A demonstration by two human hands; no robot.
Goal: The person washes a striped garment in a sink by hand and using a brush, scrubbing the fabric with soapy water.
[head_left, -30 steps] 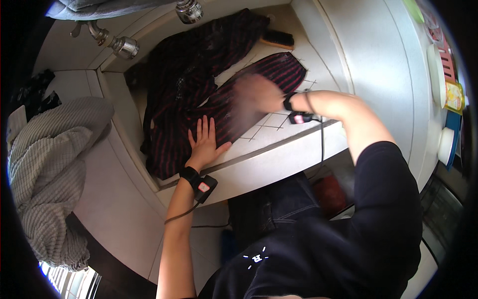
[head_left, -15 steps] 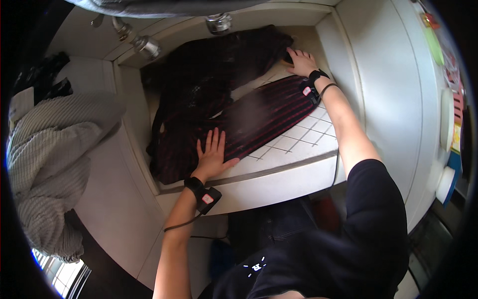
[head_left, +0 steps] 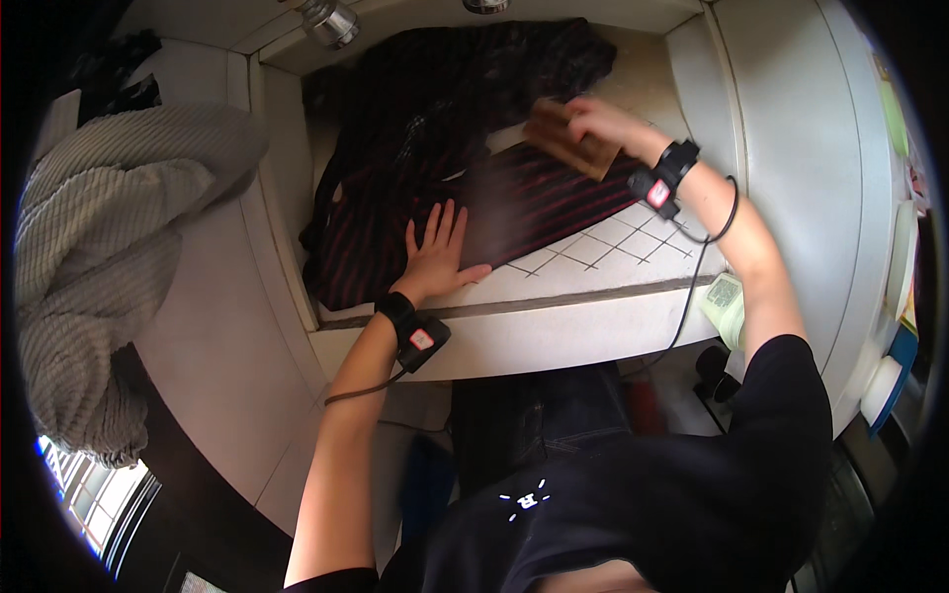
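The person's two hands are apart, both at work over a dark garment with red stripes [head_left: 425, 163] that lies spread and rumpled in a white laundry basin [head_left: 534, 341]. The left hand [head_left: 435, 255] rests palm down on the near part of the cloth, its fingers extended and a little spread, the thumb pointing right, and it grips nothing. The right hand [head_left: 608, 127] is clamped on a wooden scrub brush [head_left: 568, 143], holding it by its right side above the striped section at the right; motion blurs the brush, and whether it touches the fabric I cannot tell. Part of the basin floor, marked with crosshatched lines [head_left: 593, 247], shows between the garment and the front rim. Each wrist wears a black strap with a small boxy device, the left one [head_left: 423, 343] trailing a cable along the forearm. A metal faucet [head_left: 329, 22] juts over the back left of the basin. A grey ribbed cloth [head_left: 94, 247] is heaped on the ledge at left, and a pale green container [head_left: 727, 308] stands near the right forearm, partly hidden.
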